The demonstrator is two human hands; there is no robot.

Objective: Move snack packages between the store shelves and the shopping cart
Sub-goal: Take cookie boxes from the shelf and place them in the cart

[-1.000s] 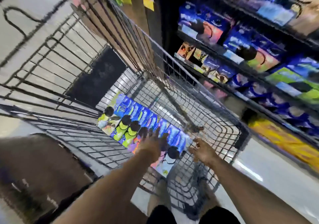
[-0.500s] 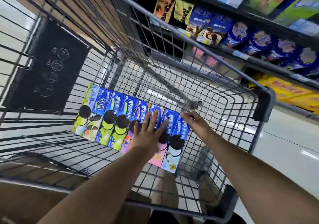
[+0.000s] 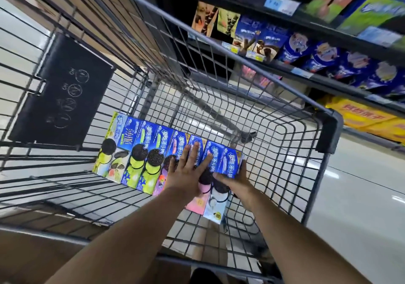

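In the shopping cart [image 3: 328, 128], the end box [image 3: 230, 163] of the row is gripped by the right hand [image 3: 235, 179], fingers curled round it. Its neighbours [image 3: 215, 149] are pressed flat by the spread left hand [image 3: 188, 172]. Lifted askew, it may be snagged on the wire wall.

Bright, even store light falls from overhead, leaving white glare streaks on the glossy floor [image 3: 361, 196]. Shadows are soft and faint. The wide lens bows the cart [image 3: 285, 148] wires and shelves [image 3: 328, 27] toward the edges. Motion blur smears the upper shelves and left bars, while the central boxes [image 3: 140, 152] are sharp.
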